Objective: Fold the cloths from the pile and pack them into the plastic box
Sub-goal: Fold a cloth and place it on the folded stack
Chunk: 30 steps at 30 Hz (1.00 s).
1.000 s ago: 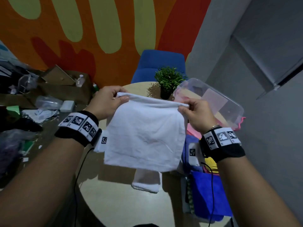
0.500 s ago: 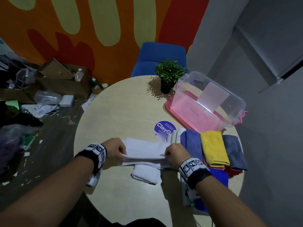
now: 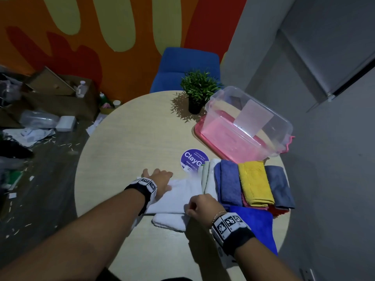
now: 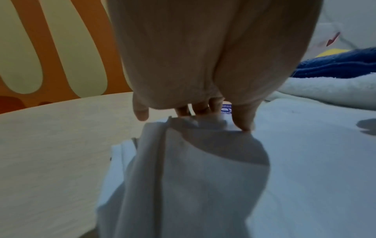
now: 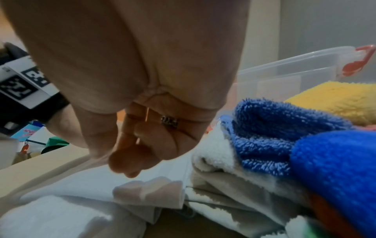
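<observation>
White cloth (image 3: 178, 196), earlier held up, now lies on the table, left hand (image 3: 160, 180) flat, right hand (image 3: 199, 208) pinching its edge.

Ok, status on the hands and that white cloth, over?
Left hand flat, pressing white cloth on table. Right hand pinching its near edge. Plastic box holds no cloth yet. Nothing in the way.

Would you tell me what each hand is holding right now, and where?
Left hand presses flat on the white cloth, holding nothing. Right hand seems to pinch its near right edge, though the contact is unclear.
</observation>
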Each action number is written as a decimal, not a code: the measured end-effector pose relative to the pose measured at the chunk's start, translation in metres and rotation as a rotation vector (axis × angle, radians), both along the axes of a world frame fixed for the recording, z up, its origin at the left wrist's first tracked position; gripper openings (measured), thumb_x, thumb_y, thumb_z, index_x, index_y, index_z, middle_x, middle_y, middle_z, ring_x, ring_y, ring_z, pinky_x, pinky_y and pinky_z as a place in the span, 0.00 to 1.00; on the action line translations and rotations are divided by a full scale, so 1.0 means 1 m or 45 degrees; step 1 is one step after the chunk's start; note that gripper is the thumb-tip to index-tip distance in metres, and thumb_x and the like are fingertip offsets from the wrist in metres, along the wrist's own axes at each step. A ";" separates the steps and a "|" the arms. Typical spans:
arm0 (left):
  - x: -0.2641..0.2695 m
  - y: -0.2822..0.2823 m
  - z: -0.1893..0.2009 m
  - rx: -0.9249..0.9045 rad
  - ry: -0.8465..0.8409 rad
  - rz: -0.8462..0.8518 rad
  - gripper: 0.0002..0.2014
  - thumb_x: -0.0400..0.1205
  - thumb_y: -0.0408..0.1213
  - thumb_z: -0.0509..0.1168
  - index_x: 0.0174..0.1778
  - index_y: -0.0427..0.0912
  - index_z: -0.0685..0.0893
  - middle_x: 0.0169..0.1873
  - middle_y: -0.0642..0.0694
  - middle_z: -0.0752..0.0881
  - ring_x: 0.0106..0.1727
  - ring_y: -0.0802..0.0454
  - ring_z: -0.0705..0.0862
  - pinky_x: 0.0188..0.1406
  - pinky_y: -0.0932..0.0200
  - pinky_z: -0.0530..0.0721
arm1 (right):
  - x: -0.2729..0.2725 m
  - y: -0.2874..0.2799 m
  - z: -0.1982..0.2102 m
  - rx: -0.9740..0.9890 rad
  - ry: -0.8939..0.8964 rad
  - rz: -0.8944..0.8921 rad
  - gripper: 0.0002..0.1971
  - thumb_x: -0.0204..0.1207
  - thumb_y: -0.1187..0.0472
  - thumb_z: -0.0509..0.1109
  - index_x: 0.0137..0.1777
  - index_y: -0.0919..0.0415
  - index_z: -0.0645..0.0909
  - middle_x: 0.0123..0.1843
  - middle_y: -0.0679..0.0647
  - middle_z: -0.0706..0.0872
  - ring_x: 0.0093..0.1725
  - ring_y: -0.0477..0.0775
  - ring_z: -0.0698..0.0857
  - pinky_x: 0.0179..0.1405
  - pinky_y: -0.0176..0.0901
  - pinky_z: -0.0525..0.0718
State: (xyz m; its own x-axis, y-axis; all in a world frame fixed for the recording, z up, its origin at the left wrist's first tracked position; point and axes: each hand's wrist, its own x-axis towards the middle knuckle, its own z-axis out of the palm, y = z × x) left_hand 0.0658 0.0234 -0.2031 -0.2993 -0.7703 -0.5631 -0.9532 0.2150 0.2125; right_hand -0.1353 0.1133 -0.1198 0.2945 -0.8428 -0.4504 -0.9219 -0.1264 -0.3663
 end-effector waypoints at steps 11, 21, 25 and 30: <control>0.035 0.003 0.084 0.328 0.896 0.081 0.17 0.89 0.51 0.60 0.61 0.42 0.83 0.58 0.48 0.89 0.58 0.48 0.88 0.55 0.54 0.83 | -0.016 -0.004 0.012 0.057 -0.318 -0.256 0.21 0.84 0.42 0.62 0.40 0.57 0.86 0.41 0.54 0.89 0.41 0.52 0.87 0.42 0.41 0.81; 0.014 0.033 0.125 0.694 1.840 0.647 0.18 0.91 0.36 0.56 0.75 0.34 0.74 0.68 0.31 0.84 0.65 0.38 0.85 0.63 0.46 0.85 | 0.004 -0.015 0.031 0.389 -1.474 -1.034 0.19 0.81 0.41 0.67 0.61 0.54 0.84 0.54 0.48 0.93 0.55 0.51 0.91 0.60 0.52 0.86; 0.007 0.041 0.126 0.678 1.967 0.695 0.18 0.90 0.34 0.58 0.76 0.37 0.74 0.67 0.35 0.85 0.62 0.42 0.87 0.55 0.53 0.87 | -0.004 -0.015 0.035 0.209 -1.746 -1.114 0.25 0.75 0.65 0.76 0.70 0.69 0.75 0.63 0.68 0.87 0.62 0.69 0.87 0.61 0.64 0.86; -0.001 0.044 0.130 0.712 1.966 0.655 0.21 0.89 0.32 0.58 0.79 0.36 0.72 0.71 0.31 0.82 0.66 0.37 0.85 0.60 0.48 0.87 | -0.011 -0.021 0.030 0.151 -1.808 -1.221 0.37 0.66 0.62 0.85 0.73 0.59 0.70 0.65 0.65 0.86 0.62 0.68 0.87 0.61 0.70 0.84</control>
